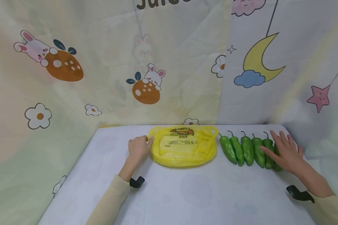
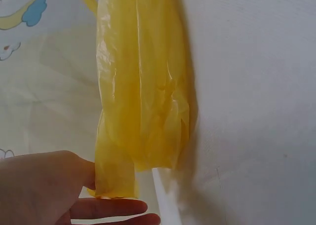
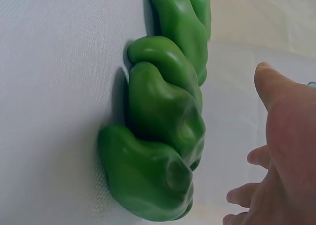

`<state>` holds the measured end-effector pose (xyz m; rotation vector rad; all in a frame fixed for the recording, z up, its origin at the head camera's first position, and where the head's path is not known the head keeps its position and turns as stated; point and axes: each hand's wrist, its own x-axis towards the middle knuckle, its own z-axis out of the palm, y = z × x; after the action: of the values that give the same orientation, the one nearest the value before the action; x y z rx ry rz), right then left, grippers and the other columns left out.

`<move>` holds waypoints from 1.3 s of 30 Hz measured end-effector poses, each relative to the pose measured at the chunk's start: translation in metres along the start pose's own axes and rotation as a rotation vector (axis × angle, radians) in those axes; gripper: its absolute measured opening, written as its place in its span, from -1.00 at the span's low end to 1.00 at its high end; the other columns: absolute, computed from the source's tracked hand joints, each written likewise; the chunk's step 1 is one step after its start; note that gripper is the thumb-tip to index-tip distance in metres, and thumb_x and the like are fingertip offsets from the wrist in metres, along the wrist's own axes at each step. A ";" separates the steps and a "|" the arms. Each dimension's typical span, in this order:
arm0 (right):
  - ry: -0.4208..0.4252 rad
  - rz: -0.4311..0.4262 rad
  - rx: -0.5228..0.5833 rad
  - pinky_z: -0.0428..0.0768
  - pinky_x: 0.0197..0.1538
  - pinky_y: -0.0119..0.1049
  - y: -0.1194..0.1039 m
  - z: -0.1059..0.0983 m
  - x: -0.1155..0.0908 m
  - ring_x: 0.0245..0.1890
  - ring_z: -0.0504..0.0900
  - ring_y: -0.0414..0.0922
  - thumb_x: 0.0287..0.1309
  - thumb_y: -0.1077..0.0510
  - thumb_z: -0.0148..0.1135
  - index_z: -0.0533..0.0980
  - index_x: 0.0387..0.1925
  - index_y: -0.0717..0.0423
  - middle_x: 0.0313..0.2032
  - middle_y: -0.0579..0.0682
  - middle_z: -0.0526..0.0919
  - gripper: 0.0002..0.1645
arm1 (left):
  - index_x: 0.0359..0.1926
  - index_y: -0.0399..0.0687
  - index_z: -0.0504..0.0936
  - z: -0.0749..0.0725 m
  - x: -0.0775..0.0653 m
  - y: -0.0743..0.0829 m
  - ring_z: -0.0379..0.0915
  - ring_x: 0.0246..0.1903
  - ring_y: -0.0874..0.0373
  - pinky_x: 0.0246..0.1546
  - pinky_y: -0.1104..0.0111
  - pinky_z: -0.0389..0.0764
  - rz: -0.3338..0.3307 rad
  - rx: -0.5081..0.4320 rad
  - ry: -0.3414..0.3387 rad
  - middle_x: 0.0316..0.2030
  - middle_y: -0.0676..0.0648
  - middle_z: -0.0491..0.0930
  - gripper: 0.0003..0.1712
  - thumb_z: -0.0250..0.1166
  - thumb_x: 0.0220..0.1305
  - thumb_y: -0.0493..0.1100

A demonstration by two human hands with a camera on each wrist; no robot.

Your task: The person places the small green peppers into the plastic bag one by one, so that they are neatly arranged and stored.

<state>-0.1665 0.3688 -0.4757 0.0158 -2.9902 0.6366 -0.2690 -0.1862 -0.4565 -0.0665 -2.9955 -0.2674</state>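
Note:
A yellow plastic bag (image 1: 183, 151) with printing on its front lies on the white table, its handles at the upper corners. My left hand (image 1: 139, 148) is at the bag's left end. In the left wrist view, that hand (image 2: 39, 188) pinches the bag's edge (image 2: 116, 178) between thumb and fingers. Several green peppers (image 1: 247, 151) lie side by side in a row right of the bag, stems pointing away. My right hand (image 1: 288, 154) hovers with spread fingers over the right end of the row, partly hiding the last peppers. In the right wrist view, it (image 3: 291, 146) holds nothing.
A printed cloth backdrop (image 1: 107, 72) with rabbits, flowers and a moon hangs behind and beside the table. The white tabletop (image 1: 169, 193) extends in front of the bag and peppers. Black wrist mounts (image 1: 137, 182) sit at both sleeves.

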 end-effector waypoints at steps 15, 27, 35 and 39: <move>-0.114 -0.041 -0.061 -0.02 0.12 0.67 0.010 -0.022 0.000 0.38 -0.12 0.65 0.41 -0.30 0.03 -0.27 0.58 0.15 0.40 0.67 -0.08 0.10 | -0.70 0.01 0.36 0.003 -0.001 0.009 0.25 -0.63 0.09 -0.38 0.18 0.32 0.036 -0.023 0.079 -0.73 0.03 0.27 -0.48 0.03 0.48 -0.06; -0.255 -0.129 0.020 0.26 0.13 0.51 0.024 -0.036 0.003 0.23 0.19 0.66 0.41 -0.09 0.15 -0.03 0.46 0.48 0.30 0.70 0.15 -0.03 | -0.69 0.01 0.38 0.005 0.001 0.009 0.30 -0.62 0.08 -0.45 0.20 0.35 0.048 -0.022 0.103 -0.70 0.00 0.37 -0.47 0.00 0.50 -0.03; -0.331 -0.086 -0.007 0.29 0.12 0.51 0.027 -0.032 0.007 0.21 0.20 0.67 0.43 -0.16 0.09 -0.03 0.43 0.53 0.27 0.74 0.14 -0.01 | -0.71 0.01 0.35 0.008 0.001 0.008 0.24 -0.66 0.10 -0.54 0.25 0.26 0.064 -0.039 0.126 -0.73 0.01 0.30 -0.47 0.02 0.49 -0.05; -0.355 -0.059 -0.039 0.34 0.09 0.49 0.029 -0.031 0.007 0.19 0.23 0.67 0.43 -0.21 0.06 -0.02 0.41 0.54 0.26 0.75 0.13 0.01 | -0.71 0.01 0.34 0.008 0.001 0.007 0.21 -0.67 0.12 -0.57 0.28 0.22 0.070 -0.036 0.132 -0.74 0.02 0.27 -0.47 0.02 0.49 -0.06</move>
<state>-0.1718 0.4082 -0.4590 0.2374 -3.3244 0.6279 -0.2702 -0.1775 -0.4632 -0.1504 -2.8517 -0.3050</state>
